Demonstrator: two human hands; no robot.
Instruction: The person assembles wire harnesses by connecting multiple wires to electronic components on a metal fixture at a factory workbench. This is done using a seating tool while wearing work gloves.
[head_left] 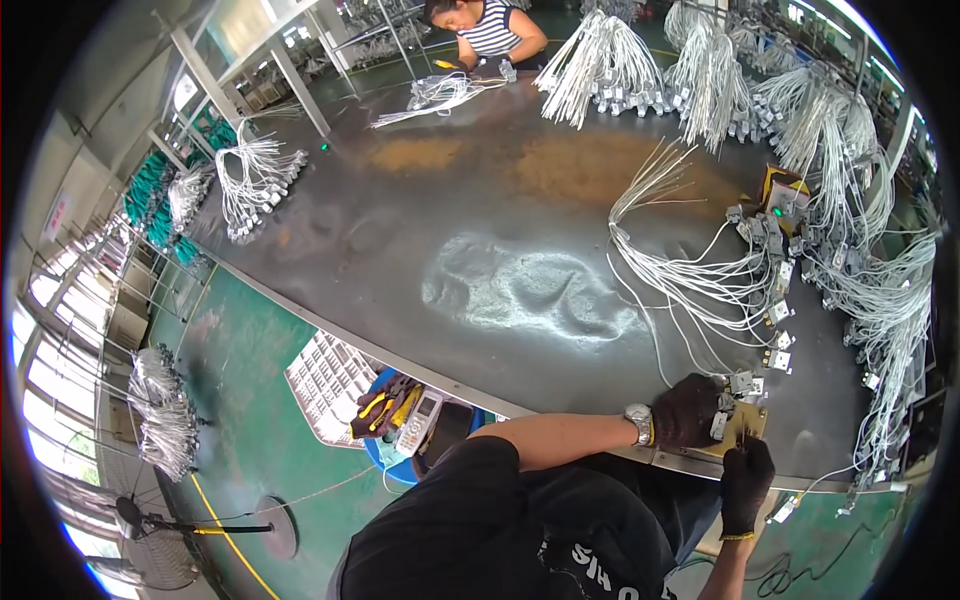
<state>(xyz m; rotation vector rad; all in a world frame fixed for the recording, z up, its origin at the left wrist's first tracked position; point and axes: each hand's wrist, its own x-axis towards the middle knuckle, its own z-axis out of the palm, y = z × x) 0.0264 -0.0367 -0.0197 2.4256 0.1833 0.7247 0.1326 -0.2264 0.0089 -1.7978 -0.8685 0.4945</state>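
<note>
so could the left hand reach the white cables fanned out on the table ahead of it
Probably yes: the white cables lie just beyond the left hand, and nothing visible stands between them.

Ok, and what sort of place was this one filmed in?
Probably a factory assembly workshop: many bundles of white cables on a long dark worktable, a gloved worker's hand among cable ends, and a co-worker across the table.
</note>
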